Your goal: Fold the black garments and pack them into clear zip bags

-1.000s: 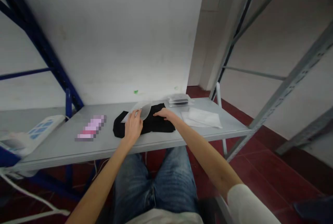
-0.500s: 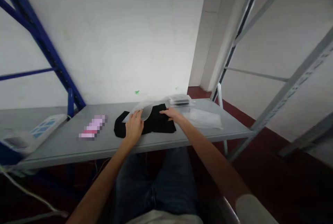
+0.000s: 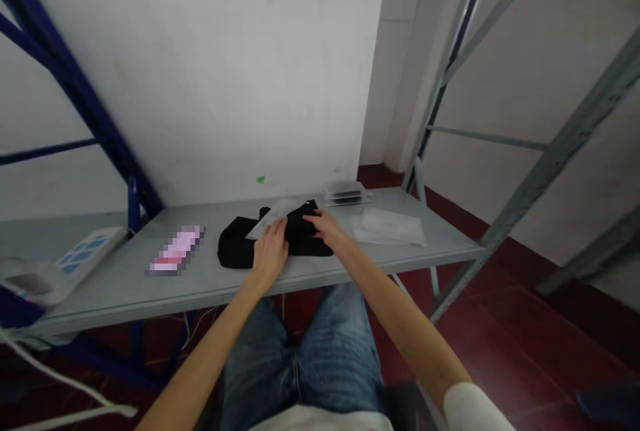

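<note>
A folded black cloth [image 3: 237,252] lies at the front of the grey table, partly under a clear plastic sheet [image 3: 273,212] that could be a bag. My left hand [image 3: 271,247] is closed on the near edge of the sheet, over the middle of the cloth. To its right, my right hand [image 3: 326,225] grips the right part of the cloth with bent fingers. Some of what lies under the fingers of both hands is hidden.
A phone-like pixelated item [image 3: 176,251] lies left on the table [image 3: 210,287]. Further left is a white device with blue panels [image 3: 84,254]. White plastic packaging [image 3: 393,227] lies right, and a small stack of clear packets [image 3: 346,193] behind. Metal posts [image 3: 540,184] flank the table.
My left hand has moved slightly right along the cloth. The plastic sheet now lies flatter and further right, and more black cloth shows behind it. My right hand has stayed near the same spot.
</note>
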Demonstrator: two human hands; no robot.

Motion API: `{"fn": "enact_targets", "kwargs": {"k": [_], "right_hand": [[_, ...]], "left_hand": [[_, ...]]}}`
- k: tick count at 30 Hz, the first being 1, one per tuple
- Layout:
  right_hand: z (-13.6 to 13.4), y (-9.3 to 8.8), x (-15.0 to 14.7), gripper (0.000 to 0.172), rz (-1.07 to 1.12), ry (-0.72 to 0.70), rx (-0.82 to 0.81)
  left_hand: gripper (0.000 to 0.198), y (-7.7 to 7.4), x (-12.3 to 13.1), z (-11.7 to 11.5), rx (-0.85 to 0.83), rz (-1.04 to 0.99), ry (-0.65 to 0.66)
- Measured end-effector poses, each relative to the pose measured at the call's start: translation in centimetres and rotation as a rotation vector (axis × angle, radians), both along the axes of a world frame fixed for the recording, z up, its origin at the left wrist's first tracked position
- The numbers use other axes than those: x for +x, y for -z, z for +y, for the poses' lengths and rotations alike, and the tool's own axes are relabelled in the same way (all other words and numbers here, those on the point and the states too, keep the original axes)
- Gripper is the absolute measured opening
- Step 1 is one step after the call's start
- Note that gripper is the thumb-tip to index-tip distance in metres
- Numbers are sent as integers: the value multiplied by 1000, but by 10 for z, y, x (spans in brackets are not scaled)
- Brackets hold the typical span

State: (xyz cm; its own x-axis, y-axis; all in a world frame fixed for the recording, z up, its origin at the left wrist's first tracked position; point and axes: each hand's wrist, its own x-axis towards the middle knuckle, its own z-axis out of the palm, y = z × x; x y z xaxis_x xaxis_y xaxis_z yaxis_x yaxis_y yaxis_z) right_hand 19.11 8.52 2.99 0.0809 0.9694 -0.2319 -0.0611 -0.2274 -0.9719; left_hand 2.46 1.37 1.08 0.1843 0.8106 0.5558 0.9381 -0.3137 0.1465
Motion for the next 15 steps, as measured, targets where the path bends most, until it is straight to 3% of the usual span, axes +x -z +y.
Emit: {"fn": "enact_targets", "kwargs": {"k": [7, 13, 15], "right_hand": [[-2, 17, -20, 54, 30, 125, 11], [1, 24, -32, 34, 70, 61, 37], [1, 26, -34, 34, 95, 37, 71]], "left_hand": [[62, 0, 7, 6, 10, -29, 77], [64, -3, 7, 5, -3, -29, 135], [64, -5, 3, 3, -15, -20, 160]]}}
